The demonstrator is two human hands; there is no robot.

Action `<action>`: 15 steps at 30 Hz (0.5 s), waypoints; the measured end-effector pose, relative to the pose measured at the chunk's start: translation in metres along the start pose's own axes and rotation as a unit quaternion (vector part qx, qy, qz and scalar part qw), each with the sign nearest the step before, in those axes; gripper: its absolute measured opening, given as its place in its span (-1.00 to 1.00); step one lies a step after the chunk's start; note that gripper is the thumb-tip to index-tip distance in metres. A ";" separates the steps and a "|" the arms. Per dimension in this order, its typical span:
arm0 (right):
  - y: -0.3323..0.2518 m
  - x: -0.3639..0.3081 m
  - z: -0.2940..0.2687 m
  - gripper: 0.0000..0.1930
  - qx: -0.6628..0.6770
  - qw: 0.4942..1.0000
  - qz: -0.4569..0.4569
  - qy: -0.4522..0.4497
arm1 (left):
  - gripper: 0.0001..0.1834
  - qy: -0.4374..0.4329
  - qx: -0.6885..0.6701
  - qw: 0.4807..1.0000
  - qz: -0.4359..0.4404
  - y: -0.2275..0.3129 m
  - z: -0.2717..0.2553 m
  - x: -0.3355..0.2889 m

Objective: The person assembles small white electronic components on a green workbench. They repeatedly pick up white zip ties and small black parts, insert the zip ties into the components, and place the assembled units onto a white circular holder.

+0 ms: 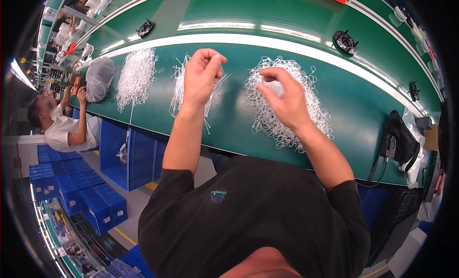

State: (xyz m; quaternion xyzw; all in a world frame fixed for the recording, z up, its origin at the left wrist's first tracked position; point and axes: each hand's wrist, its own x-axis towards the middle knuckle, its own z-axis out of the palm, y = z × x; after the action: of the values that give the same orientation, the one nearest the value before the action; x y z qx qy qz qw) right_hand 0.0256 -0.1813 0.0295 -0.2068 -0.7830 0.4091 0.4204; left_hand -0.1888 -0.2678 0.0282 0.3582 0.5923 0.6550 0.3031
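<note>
My left hand (202, 77) is raised over a small pile of straight white cable ties (178, 94), its fingers curled and the thumb pressed against them. Whether a thin tie is pinched there I cannot make out. To the right, my right hand (286, 97) hovers over a large heap of white cable ties closed into loops (313, 118). Its thumb and forefinger are apart, with nothing visible between them. Another heap of white looped ties (136, 79) lies left of the straight ones.
Beyond the green table (229, 130) runs a green conveyor (282, 15) carrying black round parts (345, 43). A black bag (396, 139) lies at the right end. At the left are a clear plastic bag (99, 79), a seated co-worker (71, 125) and blue bins (103, 206).
</note>
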 end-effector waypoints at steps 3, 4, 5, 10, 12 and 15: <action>-0.009 0.000 0.015 -0.78 0.086 0.991 0.073 -0.067 | -0.88 -0.063 -0.165 0.984 -0.031 0.006 0.025 -0.015; -0.005 -0.002 0.019 -0.81 0.117 0.988 0.074 -0.065 | -0.88 -0.077 -0.200 0.976 -0.040 0.004 0.032 -0.019; -0.004 -0.003 0.019 -0.82 0.118 0.988 0.079 -0.060 | -0.88 -0.087 -0.234 0.967 -0.048 0.001 0.035 -0.022; 0.006 -0.004 0.009 -0.86 0.082 0.995 0.056 0.006 | -0.87 -0.108 -0.212 0.968 -0.076 -0.011 0.042 -0.032; 0.002 -0.002 0.008 -0.86 0.095 0.991 0.071 0.054 | -0.86 -0.116 -0.211 0.967 -0.080 -0.016 0.048 -0.037; -0.004 0.001 0.009 -0.85 0.148 0.980 0.111 0.076 | -0.86 -0.110 -0.233 0.962 -0.086 -0.022 0.056 -0.041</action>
State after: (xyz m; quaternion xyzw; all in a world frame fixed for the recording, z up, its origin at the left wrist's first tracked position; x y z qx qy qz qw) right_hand 0.0179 -0.1872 0.0299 -0.2582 -0.6518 0.5475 0.4569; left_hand -0.1201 -0.2672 0.0041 0.2954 0.4149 0.7029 0.4965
